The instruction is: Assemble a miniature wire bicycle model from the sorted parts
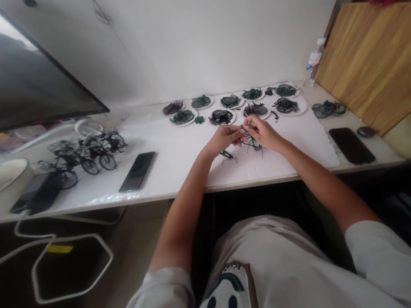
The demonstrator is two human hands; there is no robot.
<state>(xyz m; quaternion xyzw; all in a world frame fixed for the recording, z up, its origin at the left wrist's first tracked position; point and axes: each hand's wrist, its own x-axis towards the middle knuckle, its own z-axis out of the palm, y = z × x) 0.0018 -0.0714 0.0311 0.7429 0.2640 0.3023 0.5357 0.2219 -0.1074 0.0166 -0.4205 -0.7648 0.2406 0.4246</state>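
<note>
Head view: white counter against a plain wall; taking the grey phone as landmark, several model bicycles left of it look assembled, so I'd call those done. Part-built frame is well right of the phone, left hand and right hand meeting over it at the fingertips, right apparently pinched on it, left grip can't tell. Plates of dark parts, beyond and right of the phone, look like the remaining builds.
</note>
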